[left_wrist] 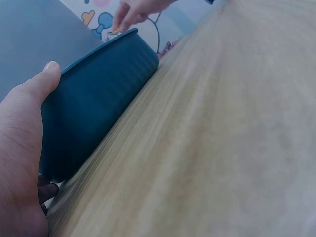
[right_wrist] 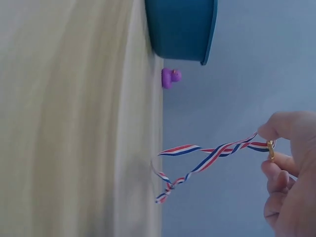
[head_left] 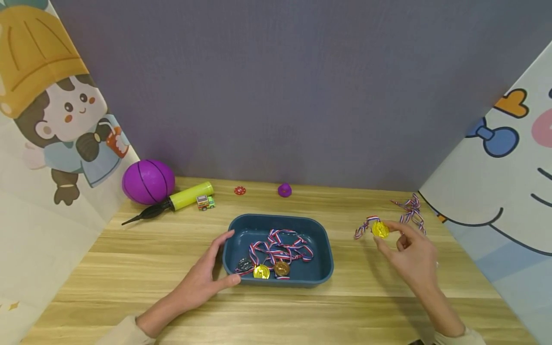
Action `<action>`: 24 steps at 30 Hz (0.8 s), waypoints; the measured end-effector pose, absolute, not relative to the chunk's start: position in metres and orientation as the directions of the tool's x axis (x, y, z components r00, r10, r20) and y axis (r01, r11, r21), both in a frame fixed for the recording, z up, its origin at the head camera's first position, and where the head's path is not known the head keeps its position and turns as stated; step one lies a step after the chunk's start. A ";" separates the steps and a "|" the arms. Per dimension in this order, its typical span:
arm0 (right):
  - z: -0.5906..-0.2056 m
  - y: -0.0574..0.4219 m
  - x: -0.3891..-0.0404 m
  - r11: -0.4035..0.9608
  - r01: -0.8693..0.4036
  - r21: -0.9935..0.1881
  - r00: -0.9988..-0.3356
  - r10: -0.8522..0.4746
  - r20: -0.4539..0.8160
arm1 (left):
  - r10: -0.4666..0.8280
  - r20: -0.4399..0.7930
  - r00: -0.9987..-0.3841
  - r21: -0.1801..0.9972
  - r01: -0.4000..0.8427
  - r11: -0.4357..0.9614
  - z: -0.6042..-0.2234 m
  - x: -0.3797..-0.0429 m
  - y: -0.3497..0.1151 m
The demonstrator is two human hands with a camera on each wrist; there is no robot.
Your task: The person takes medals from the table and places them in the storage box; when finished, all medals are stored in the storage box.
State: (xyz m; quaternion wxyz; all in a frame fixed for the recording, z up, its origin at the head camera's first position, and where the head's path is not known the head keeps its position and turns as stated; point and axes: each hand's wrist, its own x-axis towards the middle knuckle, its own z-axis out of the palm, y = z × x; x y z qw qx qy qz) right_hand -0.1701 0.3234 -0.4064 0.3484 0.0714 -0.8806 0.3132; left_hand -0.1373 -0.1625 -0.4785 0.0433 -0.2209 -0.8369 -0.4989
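My right hand (head_left: pixel 411 254) pinches a gold medal (head_left: pixel 380 229) between thumb and fingers, to the right of a dark blue plastic bin (head_left: pixel 280 283). From the medal hangs a red, white and blue ribbon (right_wrist: pixel 217 150), twisted, its lower end near the tabletop. At the bin's left end rests my left hand (head_left: pixel 202 275), thumb at the front corner and index finger along the left rim, spread apart. Inside the bin lie a gold medal (head_left: pixel 261 272), a bronze-coloured medal (head_left: pixel 282 268) and a silver medal (head_left: pixel 244 264) among tangled striped ribbons (head_left: pixel 276 251).
Another striped ribbon (head_left: pixel 414 211) lies at the table's right back. Along the back are a purple rubber duck (head_left: pixel 284 190), a red poker chip (head_left: pixel 239 190), a small toy truck (head_left: pixel 205 202), a yellow-and-black hand pump (head_left: pixel 189 196) and a purple ball (head_left: pixel 148 182). Behind them rises a grey panel (head_left: pixel 276 96).
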 end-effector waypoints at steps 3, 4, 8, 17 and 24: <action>-0.403 0.316 -0.172 0.760 -0.406 -0.507 -0.722 0.073 0.688 | 0.327 0.297 -0.897 0.814 0.417 0.404 -0.479 -0.137 -0.163; -0.402 0.314 -0.172 0.755 -0.419 -0.504 -0.714 0.068 0.696 | 0.328 0.298 -0.896 0.814 0.418 0.403 -0.479 -0.137 -0.163; -0.397 0.306 -0.175 0.726 -0.465 -0.506 -0.695 0.054 0.717 | 0.330 0.301 -0.895 0.815 0.421 0.398 -0.480 -0.138 -0.163; -0.385 0.288 -0.177 0.687 -0.488 -0.538 -0.709 0.046 0.703 | 0.328 0.298 -0.896 0.816 0.418 0.401 -0.480 -0.137 -0.163; -0.380 0.276 -0.179 0.728 -0.463 -0.505 -0.706 0.040 0.707 | 0.328 0.299 -0.896 0.817 0.418 0.398 -0.479 -0.137 -0.162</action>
